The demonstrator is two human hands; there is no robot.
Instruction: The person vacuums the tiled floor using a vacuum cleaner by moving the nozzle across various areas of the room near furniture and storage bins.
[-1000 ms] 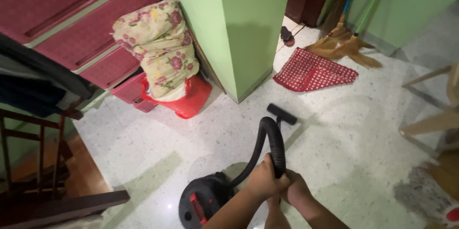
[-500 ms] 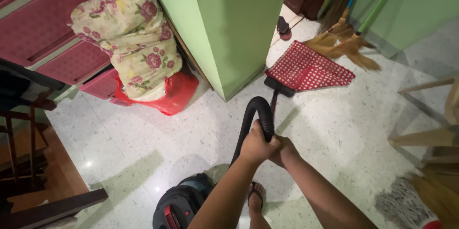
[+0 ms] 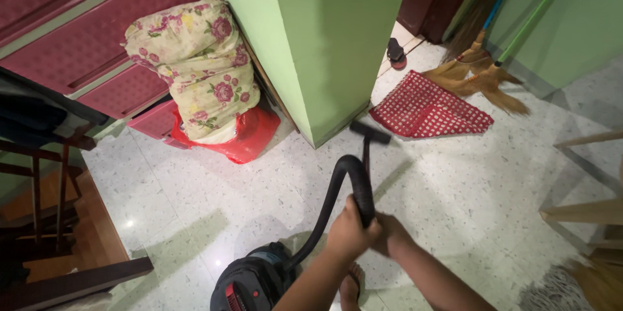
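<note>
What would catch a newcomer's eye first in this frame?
Low in the middle, the left hand and right hand grip a black vacuum hose that arches up from a black and red canister at the bottom edge. Its floor nozzle sits by the green wall corner, close to a red checked mat. At left, a floral bundle rests on a red bag.
</note>
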